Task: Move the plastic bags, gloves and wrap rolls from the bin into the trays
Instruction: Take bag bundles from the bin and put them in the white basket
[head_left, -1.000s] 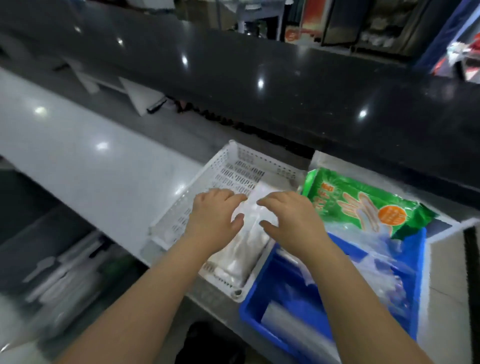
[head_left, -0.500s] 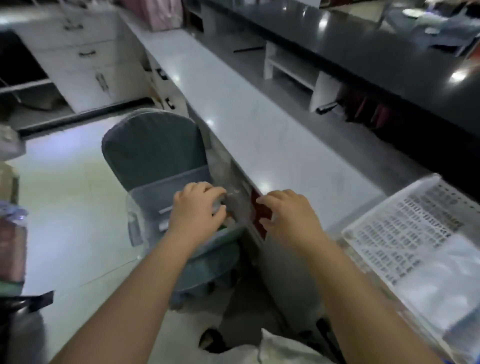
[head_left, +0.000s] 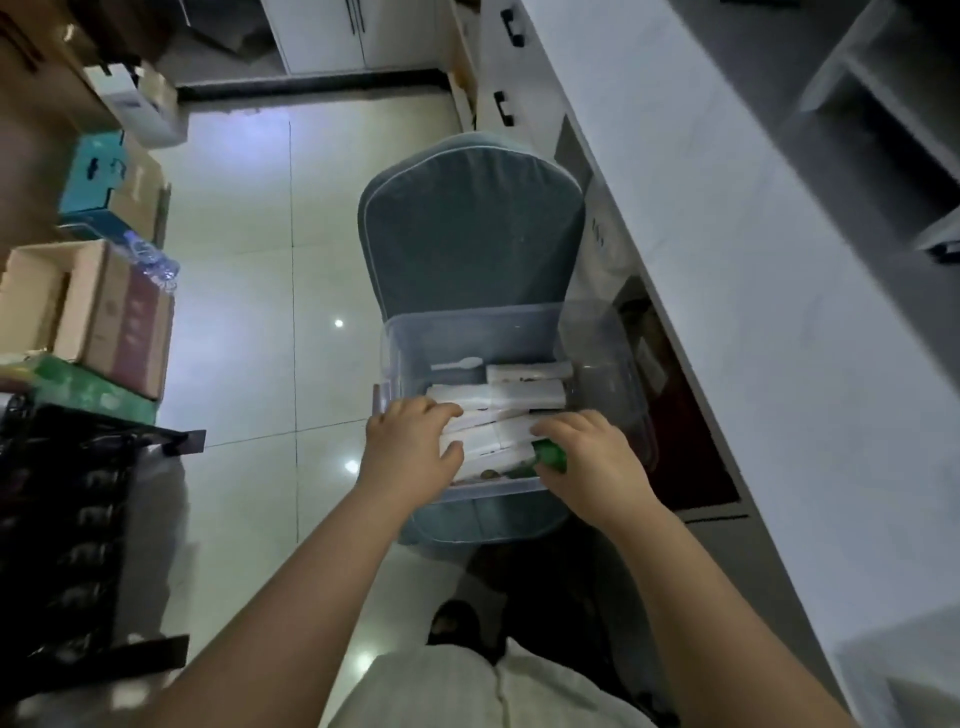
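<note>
Left hand: curled round white pack, near-left in bin.
Right hand: curled over green pack, near-right in bin.
Handling: probably light, soft, slippery; grip across the middle.

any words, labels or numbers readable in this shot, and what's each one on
No text reads clearly in this view.
teal box: dark marks, too blurred to read
brown carton: faint print, too blurred
white packs in the clear bin: small marks, too small to read
green pack in the right hand: no print shows
</note>
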